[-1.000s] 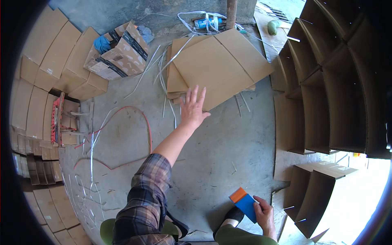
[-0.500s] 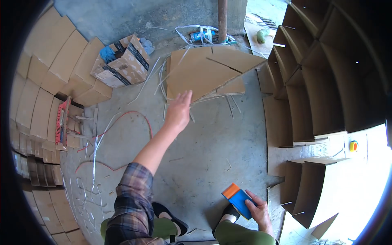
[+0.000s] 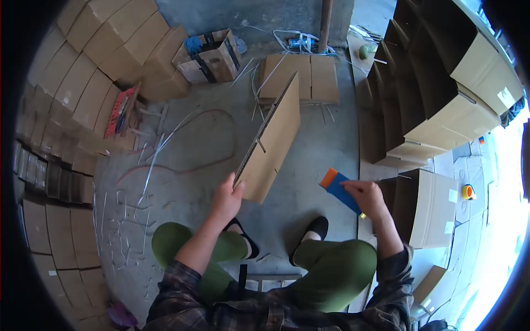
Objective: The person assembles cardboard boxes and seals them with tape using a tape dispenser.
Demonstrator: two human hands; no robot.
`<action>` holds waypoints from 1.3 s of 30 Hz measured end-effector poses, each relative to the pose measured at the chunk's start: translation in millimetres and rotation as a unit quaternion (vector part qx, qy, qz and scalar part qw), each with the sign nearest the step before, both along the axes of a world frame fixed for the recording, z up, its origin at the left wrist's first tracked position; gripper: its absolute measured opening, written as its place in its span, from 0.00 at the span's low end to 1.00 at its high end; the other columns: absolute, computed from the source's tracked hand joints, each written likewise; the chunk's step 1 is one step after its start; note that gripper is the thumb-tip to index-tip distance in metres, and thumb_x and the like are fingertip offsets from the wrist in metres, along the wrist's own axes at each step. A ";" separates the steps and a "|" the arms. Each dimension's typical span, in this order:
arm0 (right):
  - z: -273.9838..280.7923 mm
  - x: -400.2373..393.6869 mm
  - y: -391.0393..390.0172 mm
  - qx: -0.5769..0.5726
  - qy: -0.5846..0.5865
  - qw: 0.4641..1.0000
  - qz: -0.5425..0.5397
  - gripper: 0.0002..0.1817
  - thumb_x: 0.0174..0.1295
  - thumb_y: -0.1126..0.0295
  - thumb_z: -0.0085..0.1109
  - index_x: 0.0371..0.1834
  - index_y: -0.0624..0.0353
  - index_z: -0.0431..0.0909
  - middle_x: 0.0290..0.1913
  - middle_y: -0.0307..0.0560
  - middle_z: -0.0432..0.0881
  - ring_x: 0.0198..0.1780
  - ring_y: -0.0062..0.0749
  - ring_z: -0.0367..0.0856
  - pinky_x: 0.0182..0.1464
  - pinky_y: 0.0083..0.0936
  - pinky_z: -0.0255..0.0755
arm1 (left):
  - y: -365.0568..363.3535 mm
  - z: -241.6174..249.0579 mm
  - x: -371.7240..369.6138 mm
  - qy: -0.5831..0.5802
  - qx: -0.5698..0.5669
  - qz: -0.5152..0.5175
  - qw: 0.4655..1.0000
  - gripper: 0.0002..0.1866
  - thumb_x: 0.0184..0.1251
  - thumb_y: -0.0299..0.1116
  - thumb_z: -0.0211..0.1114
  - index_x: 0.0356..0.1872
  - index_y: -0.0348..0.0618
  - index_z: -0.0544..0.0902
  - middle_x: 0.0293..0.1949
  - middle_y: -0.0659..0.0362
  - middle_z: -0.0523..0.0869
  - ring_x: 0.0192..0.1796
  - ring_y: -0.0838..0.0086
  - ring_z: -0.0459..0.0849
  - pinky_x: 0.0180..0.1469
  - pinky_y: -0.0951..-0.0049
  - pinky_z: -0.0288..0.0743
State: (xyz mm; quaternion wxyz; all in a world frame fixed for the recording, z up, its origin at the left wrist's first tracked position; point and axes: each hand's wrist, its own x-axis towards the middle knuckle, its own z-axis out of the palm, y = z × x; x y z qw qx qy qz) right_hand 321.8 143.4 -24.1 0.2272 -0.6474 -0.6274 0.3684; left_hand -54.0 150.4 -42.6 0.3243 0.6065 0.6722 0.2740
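Apparent handling step: left hand (image 3: 225, 199) clasps cardboard panel (image 3: 279, 149), 8 o'clock; right hand (image 3: 369, 197) pinches blue-orange tool (image 3: 341, 192), 4 o'clock. Next move requires steady support.

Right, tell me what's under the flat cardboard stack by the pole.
At the near edge of the cardboard stack, a couple of thin strips stick out onto the concrete floor. Whatever lies under the rest is hidden, so I can't tell.
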 end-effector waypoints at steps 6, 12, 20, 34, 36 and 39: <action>52.0 -37.0 -0.3 -0.015 -0.246 0.966 0.073 0.17 0.63 0.48 0.54 0.40 0.41 0.89 0.35 0.46 0.87 0.39 0.44 0.86 0.46 0.36 0.77 | -166.5 -15.8 21.0 -0.052 0.029 0.051 0.997 0.21 0.68 0.29 0.56 0.61 0.32 0.71 0.45 0.38 0.83 0.51 0.47 0.82 0.52 0.59 0.75; 45.6 -106.2 -21.2 -0.119 -0.286 0.942 0.128 0.28 0.63 0.34 0.44 0.35 0.38 0.90 0.37 0.48 0.86 0.43 0.40 0.85 0.51 0.34 0.75 | -244.5 -23.3 34.7 -0.066 -0.026 -0.031 0.997 0.29 0.68 0.28 0.56 0.69 0.35 0.60 0.54 0.38 0.79 0.56 0.48 0.80 0.57 0.60 0.73; -0.2 -150.0 -5.0 -0.199 -0.286 0.922 0.168 0.41 0.57 0.23 0.38 0.39 0.48 0.87 0.46 0.49 0.85 0.53 0.42 0.82 0.57 0.34 0.71 | -242.4 -14.7 45.4 -0.079 -0.090 -0.119 0.986 0.36 0.67 0.31 0.58 0.72 0.31 0.52 0.63 0.35 0.70 0.65 0.46 0.72 0.65 0.61 0.66; 3.5 -168.5 7.7 -0.224 -0.248 0.922 0.194 0.54 0.52 0.18 0.35 0.48 0.63 0.83 0.47 0.55 0.84 0.55 0.46 0.81 0.58 0.35 0.71 | -136.3 -29.4 39.1 -0.474 -0.184 -0.038 0.860 0.39 0.71 0.39 0.60 0.75 0.36 0.50 0.71 0.46 0.63 0.74 0.64 0.60 0.73 0.66 0.53; 4.1 -164.4 7.2 -0.243 -0.235 0.914 0.226 0.55 0.52 0.18 0.33 0.49 0.63 0.83 0.47 0.54 0.84 0.55 0.47 0.81 0.57 0.35 0.71 | -141.3 -33.6 36.4 -0.460 -0.164 -0.016 0.872 0.36 0.72 0.40 0.58 0.74 0.38 0.53 0.70 0.47 0.65 0.72 0.65 0.63 0.71 0.66 0.56; 2.5 -160.5 5.2 -0.234 -0.239 0.914 0.229 0.53 0.53 0.18 0.34 0.47 0.62 0.84 0.47 0.53 0.84 0.55 0.46 0.81 0.57 0.36 0.71 | -140.0 -42.7 32.0 -0.383 -0.095 -0.001 0.919 0.31 0.73 0.41 0.57 0.72 0.40 0.60 0.64 0.48 0.71 0.66 0.63 0.71 0.66 0.66 0.64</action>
